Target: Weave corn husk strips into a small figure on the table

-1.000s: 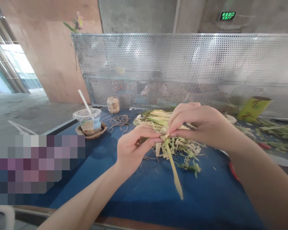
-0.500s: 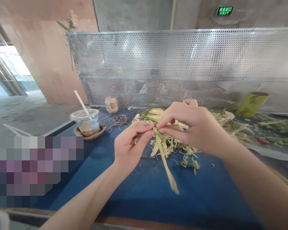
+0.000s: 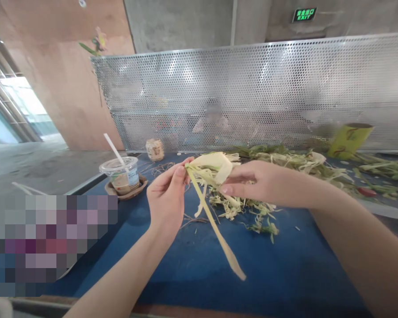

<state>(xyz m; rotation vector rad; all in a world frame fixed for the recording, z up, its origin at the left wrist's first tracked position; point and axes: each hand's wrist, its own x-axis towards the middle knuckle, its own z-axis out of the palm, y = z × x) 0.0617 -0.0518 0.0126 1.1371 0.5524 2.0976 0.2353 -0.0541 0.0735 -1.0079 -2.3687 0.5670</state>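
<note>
My left hand (image 3: pixel 167 192) pinches a folded or knotted end of corn husk between thumb and fingertips, above the table. A long, narrow husk strip (image 3: pixel 214 227) hangs from that pinch toward me, its tip free. A broader pale piece of corn husk (image 3: pixel 212 161) spreads from the same spot to the right and curls over near its end. At this curled end is my right hand (image 3: pixel 243 181), its thumb and fingers closed on the husk, fingertips partly hidden. Under and behind both hands lies a pile of shredded husk (image 3: pixel 234 205).
On the blue table (image 3: pixel 185 274), a plastic cup with a straw (image 3: pixel 121 176) sits in a brown holder (image 3: pixel 132 193). Brown cord (image 3: pixel 164 168) and a small woven piece (image 3: pixel 154 150) lie behind. A yellow-green cylinder (image 3: pixel 350 141) stands right, before a perforated metal screen (image 3: pixel 185 101).
My right hand has moved away from my left fingertips, slightly downward. The broad husk piece now shows between the hands. My left hand has shifted a little left and up, still pinching.
</note>
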